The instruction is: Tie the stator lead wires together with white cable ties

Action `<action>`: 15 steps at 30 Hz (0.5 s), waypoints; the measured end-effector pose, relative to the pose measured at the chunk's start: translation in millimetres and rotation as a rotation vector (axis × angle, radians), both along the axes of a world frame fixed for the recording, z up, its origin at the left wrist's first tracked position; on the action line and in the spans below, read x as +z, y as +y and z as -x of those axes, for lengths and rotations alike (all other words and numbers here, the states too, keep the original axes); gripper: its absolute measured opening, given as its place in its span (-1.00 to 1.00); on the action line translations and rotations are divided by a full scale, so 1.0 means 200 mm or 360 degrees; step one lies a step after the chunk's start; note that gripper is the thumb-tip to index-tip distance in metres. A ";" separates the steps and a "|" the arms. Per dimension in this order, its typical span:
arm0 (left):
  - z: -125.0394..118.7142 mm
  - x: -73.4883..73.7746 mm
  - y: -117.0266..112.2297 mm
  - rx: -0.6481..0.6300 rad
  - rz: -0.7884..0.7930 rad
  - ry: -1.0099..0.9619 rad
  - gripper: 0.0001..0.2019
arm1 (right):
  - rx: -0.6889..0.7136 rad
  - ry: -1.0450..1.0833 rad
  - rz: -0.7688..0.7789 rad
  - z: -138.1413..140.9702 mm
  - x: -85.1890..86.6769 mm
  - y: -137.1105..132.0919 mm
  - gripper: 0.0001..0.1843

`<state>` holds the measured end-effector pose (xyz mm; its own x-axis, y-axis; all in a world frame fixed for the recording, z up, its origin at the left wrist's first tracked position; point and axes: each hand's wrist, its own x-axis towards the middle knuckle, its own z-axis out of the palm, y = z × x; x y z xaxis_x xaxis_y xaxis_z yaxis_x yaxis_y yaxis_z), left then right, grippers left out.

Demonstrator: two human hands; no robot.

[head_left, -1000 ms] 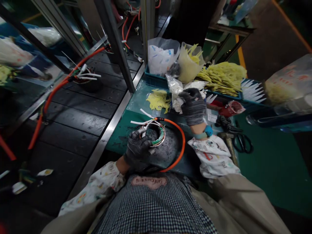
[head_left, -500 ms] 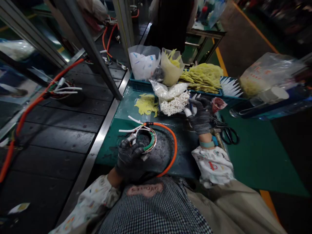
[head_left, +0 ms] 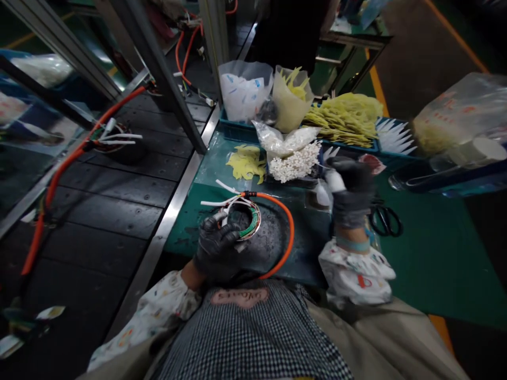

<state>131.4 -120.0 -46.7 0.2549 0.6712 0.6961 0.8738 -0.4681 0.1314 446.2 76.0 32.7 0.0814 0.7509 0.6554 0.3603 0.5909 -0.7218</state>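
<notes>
Flat green tabletop (head_left: 439, 264), round green-and-copper wire ring (head_left: 251, 227) just L of thick orange cable (head_left: 291, 221). L hand (head_left: 216, 243) grips ring; R hand (head_left: 351, 184), R of cable, blurry, can't tell grip. Imo keep ring steady.

Factory (slatted conveyor (head_left: 114, 229), bins (head_left: 238, 130)).

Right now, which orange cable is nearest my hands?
The orange cable looping from the ring your left hand holds; the others lie beyond the metal edge.
</notes>
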 end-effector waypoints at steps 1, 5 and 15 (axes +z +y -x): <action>0.00 -0.01 0.00 -0.0011 0.0003 0.0006 -0.73 | 0.0048 0.0154 -0.0036 0.00 0.05 -0.10 -0.81; 0.01 -0.05 -0.02 -0.0020 0.0057 -0.0019 -0.76 | 0.0097 0.0053 0.0335 0.02 0.16 -0.48 -0.77; 0.02 -0.07 -0.04 0.0042 0.0192 0.0020 -0.75 | 0.0084 -0.0115 0.0319 0.20 -0.11 -0.79 -0.84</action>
